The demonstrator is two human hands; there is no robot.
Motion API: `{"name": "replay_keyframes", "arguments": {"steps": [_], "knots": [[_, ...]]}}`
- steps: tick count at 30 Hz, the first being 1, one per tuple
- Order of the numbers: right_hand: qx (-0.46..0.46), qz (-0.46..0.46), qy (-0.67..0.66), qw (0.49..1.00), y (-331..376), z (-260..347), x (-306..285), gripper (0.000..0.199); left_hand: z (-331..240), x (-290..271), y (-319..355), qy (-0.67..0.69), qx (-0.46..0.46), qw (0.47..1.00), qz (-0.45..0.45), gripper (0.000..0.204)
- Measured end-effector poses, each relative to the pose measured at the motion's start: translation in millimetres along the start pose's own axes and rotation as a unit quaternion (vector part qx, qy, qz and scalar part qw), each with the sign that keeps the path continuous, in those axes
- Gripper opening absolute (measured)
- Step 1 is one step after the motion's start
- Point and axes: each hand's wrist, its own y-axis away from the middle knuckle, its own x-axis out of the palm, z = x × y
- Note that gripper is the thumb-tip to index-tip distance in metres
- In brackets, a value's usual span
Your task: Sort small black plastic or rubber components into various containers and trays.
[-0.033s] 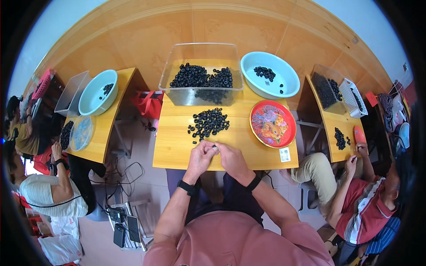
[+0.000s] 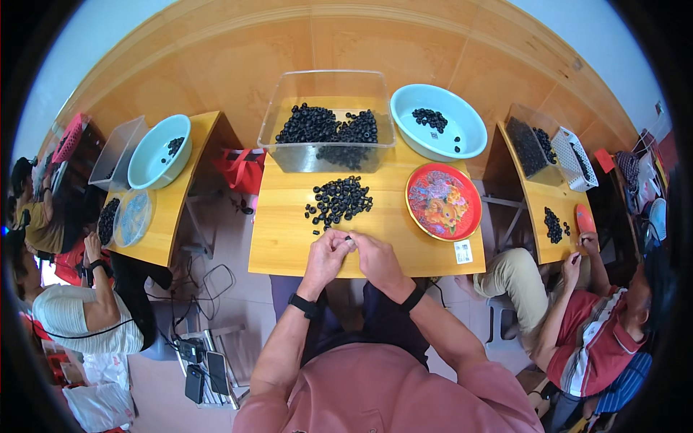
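Head view: left hand (image 2: 328, 255) and right hand (image 2: 379, 263) meet, fingertips pinched narrow on one small black piece (image 2: 349, 239) between them, over the near edge of the desk (image 2: 285, 242). Loose pile of black pieces (image 2: 341, 200) lies at twelve o'clock from the hands, left hand marginally nearer. Held piece dark, mostly finger-covered; long axis cannot be told.

The counter (image 2: 285, 238) looks like smooth, satiny wood, the storage bin (image 2: 289, 157) clear glossy plastic, the washbasin (image 2: 465, 130) smooth plastic, the ring-shaped pieces (image 2: 342, 202) matt.
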Motion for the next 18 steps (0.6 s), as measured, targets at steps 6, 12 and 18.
{"name": "replay_keyframes", "arguments": {"steps": [6, 12, 18], "knots": [[0.116, 0.023, -0.079, 0.99, -3, -12, 0, 0.023, -8, -4, 11, -0.203, 0.067, 0.977, -0.02, 0.023], [0.164, 0.009, -0.169, 0.972, -1, -25, 3, 0.016, -5, 3, 12, -0.196, 0.081, 0.977, -0.001, 0.028], [0.201, 0.024, -0.261, 0.944, -1, -43, 6, 0.012, -12, 10, 8, -0.306, 0.143, 0.941, 0.005, 0.03]]}}
